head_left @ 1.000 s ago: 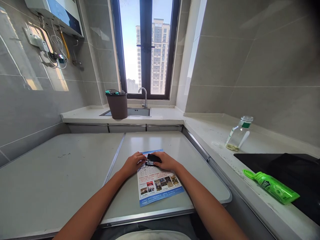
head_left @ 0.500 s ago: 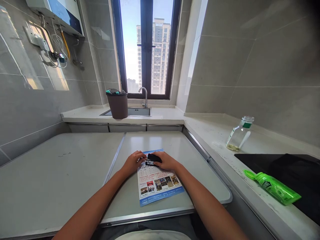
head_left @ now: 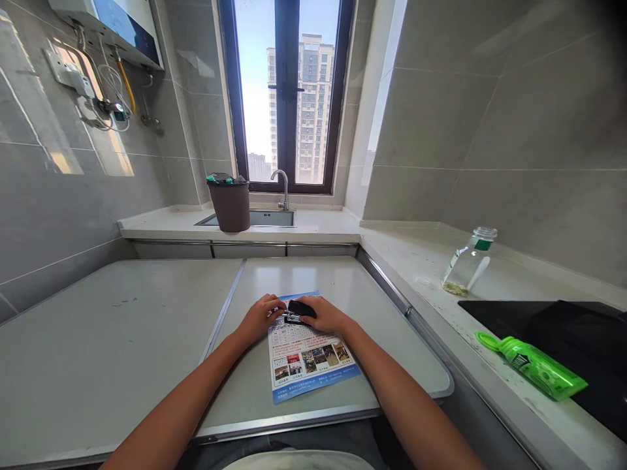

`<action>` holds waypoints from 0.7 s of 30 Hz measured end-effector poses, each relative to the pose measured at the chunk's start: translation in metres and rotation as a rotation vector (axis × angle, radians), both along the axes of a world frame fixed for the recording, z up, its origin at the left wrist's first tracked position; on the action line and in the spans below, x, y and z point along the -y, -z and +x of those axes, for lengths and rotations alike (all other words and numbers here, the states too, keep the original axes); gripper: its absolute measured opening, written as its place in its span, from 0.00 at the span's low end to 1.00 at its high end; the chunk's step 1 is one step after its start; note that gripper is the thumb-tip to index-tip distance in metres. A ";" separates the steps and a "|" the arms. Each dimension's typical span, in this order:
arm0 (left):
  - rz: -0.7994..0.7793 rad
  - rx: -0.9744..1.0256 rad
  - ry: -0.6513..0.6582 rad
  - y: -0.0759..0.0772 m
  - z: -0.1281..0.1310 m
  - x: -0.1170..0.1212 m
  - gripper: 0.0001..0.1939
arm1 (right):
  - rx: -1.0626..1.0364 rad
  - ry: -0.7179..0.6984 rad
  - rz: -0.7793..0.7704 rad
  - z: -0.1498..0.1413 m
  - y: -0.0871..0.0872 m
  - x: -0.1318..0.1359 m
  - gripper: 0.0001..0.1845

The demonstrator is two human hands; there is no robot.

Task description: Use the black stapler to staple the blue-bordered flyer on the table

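The right hand (head_left: 327, 315) is gripping a black stapler (head_left: 302, 308), which is sitting over the upper part of a printed sheet (head_left: 313, 362) on the table (head_left: 235, 391). Its long axis is running roughly left to right, crossing the sheet's length, and its end with the metal parts is pointing left, toward the left hand (head_left: 262, 318). That hand's fingers are curling close beside this end; whether they are holding anything, I cannot tell.
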State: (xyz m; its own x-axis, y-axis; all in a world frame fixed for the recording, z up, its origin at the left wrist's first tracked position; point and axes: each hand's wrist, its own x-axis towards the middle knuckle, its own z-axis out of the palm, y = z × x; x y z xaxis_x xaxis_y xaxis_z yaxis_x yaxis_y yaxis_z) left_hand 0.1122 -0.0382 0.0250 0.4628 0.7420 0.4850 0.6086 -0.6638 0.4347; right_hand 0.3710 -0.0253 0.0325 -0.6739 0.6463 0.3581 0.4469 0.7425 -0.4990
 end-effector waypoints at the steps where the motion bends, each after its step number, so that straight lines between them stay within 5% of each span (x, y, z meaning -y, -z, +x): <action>1: -0.001 -0.003 -0.001 0.000 0.000 0.000 0.08 | -0.001 0.000 -0.001 0.000 0.000 0.000 0.25; 21: -0.033 0.128 0.005 0.002 -0.001 -0.004 0.14 | 0.011 0.009 -0.007 0.001 0.002 -0.001 0.26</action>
State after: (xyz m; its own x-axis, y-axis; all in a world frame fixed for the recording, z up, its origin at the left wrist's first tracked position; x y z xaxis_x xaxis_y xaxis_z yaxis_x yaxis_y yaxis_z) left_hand 0.1110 -0.0343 0.0226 0.4027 0.7561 0.5159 0.5435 -0.6510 0.5299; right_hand 0.3716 -0.0241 0.0305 -0.6719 0.6549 0.3459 0.4593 0.7348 -0.4990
